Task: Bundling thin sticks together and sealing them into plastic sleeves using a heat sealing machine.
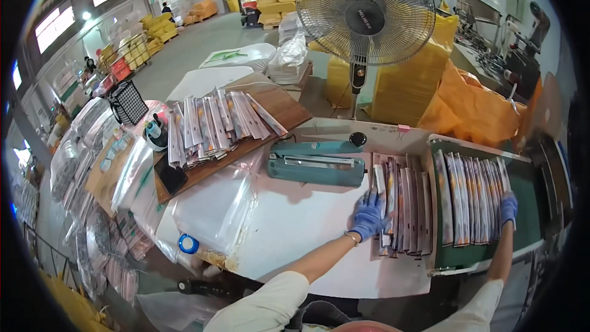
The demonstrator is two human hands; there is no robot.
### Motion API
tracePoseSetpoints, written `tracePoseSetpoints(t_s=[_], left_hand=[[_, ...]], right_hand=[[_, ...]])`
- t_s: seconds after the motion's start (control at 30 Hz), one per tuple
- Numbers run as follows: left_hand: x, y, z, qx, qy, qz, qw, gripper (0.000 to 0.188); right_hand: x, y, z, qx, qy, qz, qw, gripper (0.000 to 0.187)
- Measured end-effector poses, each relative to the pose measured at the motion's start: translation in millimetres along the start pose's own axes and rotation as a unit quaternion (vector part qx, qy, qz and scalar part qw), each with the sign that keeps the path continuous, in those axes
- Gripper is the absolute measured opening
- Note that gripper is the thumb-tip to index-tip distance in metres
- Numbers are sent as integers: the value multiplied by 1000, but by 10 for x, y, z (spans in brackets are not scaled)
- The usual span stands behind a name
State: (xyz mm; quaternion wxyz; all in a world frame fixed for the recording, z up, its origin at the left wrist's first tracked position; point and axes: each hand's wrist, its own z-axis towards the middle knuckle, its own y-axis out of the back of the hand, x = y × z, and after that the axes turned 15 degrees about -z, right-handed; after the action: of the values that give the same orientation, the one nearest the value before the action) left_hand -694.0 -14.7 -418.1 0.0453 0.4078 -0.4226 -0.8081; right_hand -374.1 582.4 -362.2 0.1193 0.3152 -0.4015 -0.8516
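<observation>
My left hand [369,216], in a blue glove, lies along the left end of a row of flat plastic packets [405,209] standing on edge on the white tabletop. Its fingers are stretched out against the outer packet. To the right, a second row of packets [472,200] with orange and dark print stands on a green belt surface [525,209]. At that row's right end, my right hand [508,208], gloved in blue too, touches the last packet, which leans a little. Most of the right fingers are hidden. A teal bar sealer [316,166] lies left of the packets.
Fanned packets [215,124] cover a brown board [279,104] at the far left, beside a dark phone [170,174]. Clear plastic bags [212,209] and a blue tape roll [188,243] lie nearer. A pedestal fan [365,15] stands behind the table, near an orange sack [473,107].
</observation>
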Motion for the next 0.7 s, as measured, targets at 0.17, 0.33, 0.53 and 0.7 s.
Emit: tracePoseSetpoints(t_s=[0.17, 0.33, 0.53, 0.7], left_hand=[[132, -374, 51, -90, 93, -110, 986, 80], [-20, -5, 369, -112, 253, -433, 858, 106], [8, 172, 336, -45, 371, -271, 887, 125], [94, 316, 344, -9, 398, -307, 865, 133]], right_hand=[[2605, 2621, -342, 15, 100, 191, 976, 25], [3693, 3843, -960, 95, 185, 264, 942, 50], [4200, 3051, -1150, 189, 25, 327, 926, 74], [4419, 2349, -1081, 200, -35, 438, 876, 84]])
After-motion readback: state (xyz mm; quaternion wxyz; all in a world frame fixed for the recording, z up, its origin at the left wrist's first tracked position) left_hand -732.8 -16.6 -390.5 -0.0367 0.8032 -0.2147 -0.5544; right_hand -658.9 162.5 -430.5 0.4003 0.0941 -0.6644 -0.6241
